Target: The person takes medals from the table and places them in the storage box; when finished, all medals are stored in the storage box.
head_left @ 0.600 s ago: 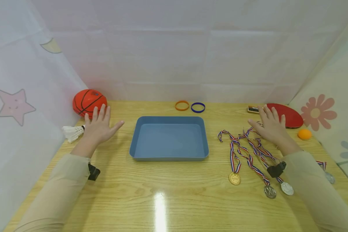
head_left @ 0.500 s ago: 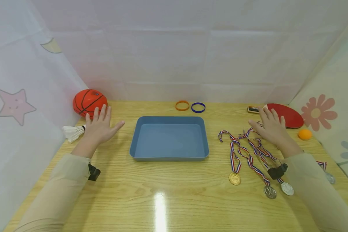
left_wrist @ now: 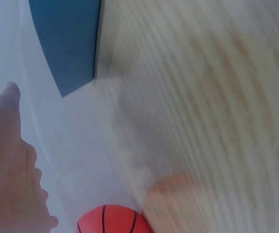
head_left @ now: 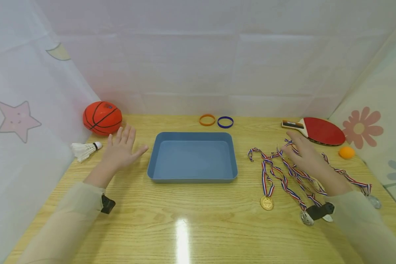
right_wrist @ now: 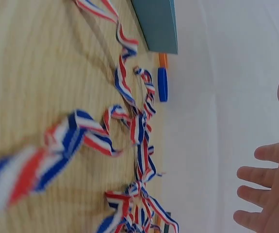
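Observation:
My left hand (head_left: 121,149) hovers open over the wooden table, fingers spread, between the basketball (head_left: 102,118) and the blue tray (head_left: 193,157). The shuttlecock (head_left: 83,150) lies just to its left. My right hand (head_left: 304,157) is open with straight fingers above the tangle of medal ribbons (head_left: 283,172), holding nothing. In the right wrist view the fingers (right_wrist: 265,191) are spread above the ribbons (right_wrist: 129,126). The left wrist view shows the palm (left_wrist: 8,165), the tray's corner (left_wrist: 69,39) and the basketball (left_wrist: 112,221).
Gold (head_left: 266,203) and silver (head_left: 307,218) medals lie toward the front right. A red paddle (head_left: 320,131) and an orange ball (head_left: 346,152) sit at the far right. Orange (head_left: 207,120) and blue (head_left: 225,122) wristbands lie behind the tray. Curtain walls close three sides.
Both hands drew back toward me. The right hand left the paddle and came down over the ribbons; the left slid slightly right, away from the basketball.

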### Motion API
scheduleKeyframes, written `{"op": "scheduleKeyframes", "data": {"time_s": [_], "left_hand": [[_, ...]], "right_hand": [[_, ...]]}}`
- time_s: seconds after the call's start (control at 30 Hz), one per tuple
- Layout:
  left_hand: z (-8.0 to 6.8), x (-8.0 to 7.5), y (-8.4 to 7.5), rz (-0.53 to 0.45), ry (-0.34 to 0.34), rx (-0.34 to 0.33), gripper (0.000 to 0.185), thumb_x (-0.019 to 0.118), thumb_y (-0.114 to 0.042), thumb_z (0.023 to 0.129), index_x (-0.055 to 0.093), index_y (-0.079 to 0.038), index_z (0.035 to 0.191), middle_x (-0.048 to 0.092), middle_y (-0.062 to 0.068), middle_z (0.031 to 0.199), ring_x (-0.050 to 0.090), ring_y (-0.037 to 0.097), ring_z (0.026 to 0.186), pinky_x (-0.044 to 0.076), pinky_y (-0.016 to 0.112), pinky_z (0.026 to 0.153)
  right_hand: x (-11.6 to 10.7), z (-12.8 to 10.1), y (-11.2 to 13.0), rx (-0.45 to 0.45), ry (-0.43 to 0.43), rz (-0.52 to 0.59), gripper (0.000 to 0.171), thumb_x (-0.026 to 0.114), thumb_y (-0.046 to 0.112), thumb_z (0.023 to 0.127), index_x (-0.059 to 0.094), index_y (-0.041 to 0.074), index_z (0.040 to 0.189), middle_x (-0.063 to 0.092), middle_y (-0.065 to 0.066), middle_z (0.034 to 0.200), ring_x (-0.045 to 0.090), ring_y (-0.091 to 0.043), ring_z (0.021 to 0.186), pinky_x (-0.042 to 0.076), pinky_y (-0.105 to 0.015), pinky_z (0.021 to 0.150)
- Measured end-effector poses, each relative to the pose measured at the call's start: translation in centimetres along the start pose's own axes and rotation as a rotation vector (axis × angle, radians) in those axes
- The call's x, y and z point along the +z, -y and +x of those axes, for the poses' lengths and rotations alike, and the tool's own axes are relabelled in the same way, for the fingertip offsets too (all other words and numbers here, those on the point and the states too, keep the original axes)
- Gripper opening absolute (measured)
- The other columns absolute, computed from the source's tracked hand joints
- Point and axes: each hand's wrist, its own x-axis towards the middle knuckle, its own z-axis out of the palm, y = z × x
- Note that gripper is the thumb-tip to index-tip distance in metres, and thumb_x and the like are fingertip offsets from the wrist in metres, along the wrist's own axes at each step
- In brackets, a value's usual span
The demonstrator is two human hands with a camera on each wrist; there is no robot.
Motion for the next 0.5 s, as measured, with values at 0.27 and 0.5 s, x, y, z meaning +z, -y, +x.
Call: {"op": "scheduleKeyframes", "data": {"time_s": [0.27, 0.5], "left_hand": [[-1.0, 1.1, -1.7, -0.04, 0.013, 0.089, 0.089, 0.026, -0.064, 0.091, -0.004, -0.003, 0.147, -0.008, 0.017, 0.151, -0.012, 0.038, 0.135, -0.008, 0.061, 0.101], [-1.7, 2.4, -2.4, -0.052, 0.011, 0.15, 0.086, 0.03, -0.061, 0.092, 0.0, -0.003, 0.147, -0.001, 0.019, 0.152, -0.006, 0.037, 0.136, -0.002, 0.059, 0.104]], "right_hand": [[2.8, -0.1, 1.8, -0.067, 0.104, 0.056, 0.068, 0.051, 0.036, 0.094, 0.021, 0.002, 0.145, 0.024, -0.025, 0.144, 0.018, -0.044, 0.131, 0.019, -0.065, 0.097], [5.4, 0.7, 3.6, -0.184, 0.15, -0.011, 0.066, 0.053, 0.039, 0.093, 0.029, 0.002, 0.143, 0.032, -0.022, 0.141, 0.027, -0.04, 0.129, 0.026, -0.059, 0.098]]}}
